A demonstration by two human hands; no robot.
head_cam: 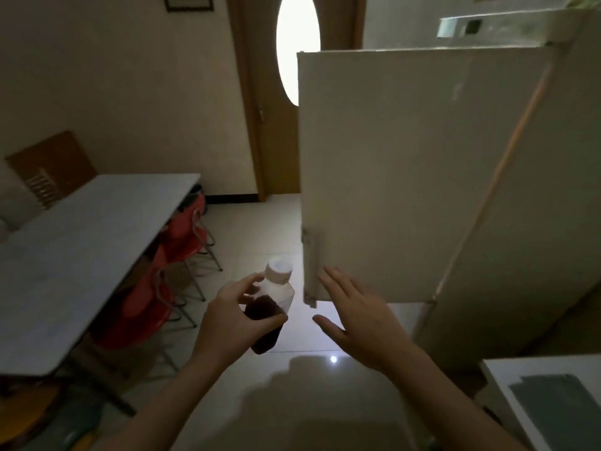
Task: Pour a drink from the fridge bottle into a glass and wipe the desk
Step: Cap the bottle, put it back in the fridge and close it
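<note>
My left hand [231, 315] grips a clear plastic bottle [271, 307] with a white cap, about half full of a dark drink, tilted slightly over the floor. My right hand [361, 320] is open with fingers spread, just right of the bottle and close to the lower edge of the fridge door [390, 174], not clearly touching it. The cream fridge door stands swung open toward me. The grey-white desk [81, 255] runs along the left wall. No glass shows in view.
Red chairs [156, 288] with metal legs are tucked under the desk. A wooden door [270, 125] with a bright oval window is straight ahead. A white appliance [553, 402] sits at the lower right. The floor is glossy pale tile.
</note>
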